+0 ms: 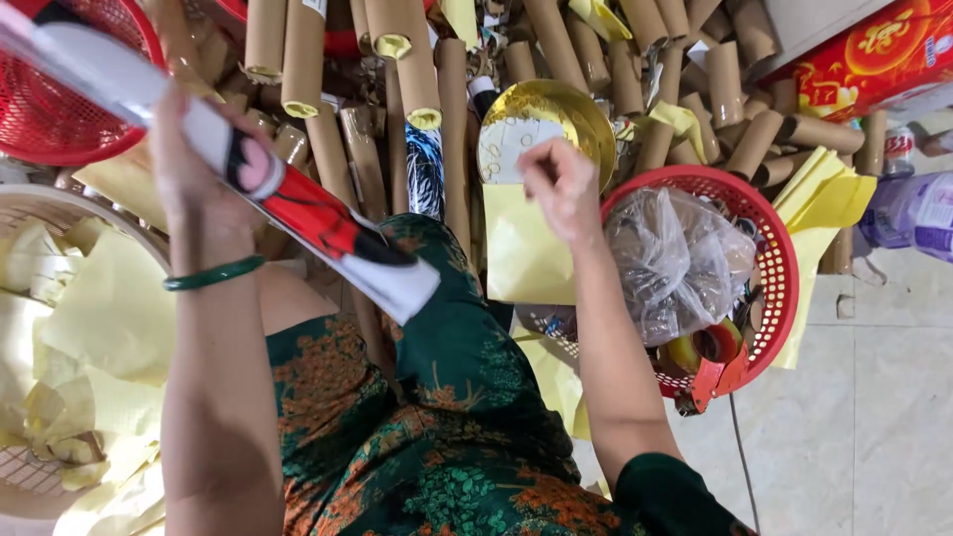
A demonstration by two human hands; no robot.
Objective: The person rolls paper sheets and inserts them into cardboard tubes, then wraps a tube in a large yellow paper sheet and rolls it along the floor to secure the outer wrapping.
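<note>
right fingers: pinched on the top edge of a yellow paper sheet, in front of the gold disc
left hand: wrapped around a printed rolled tube, raised over the lap
step: apparently pairing sheet with tube; the next move calls for bringing them together
around: cardboard tubes on the floor, red basket at right

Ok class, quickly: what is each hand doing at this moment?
Left hand: closed around a long printed roll, red, white and black.
Right hand: fingers pinched on the top edge of a yellow paper sheet.
</note>
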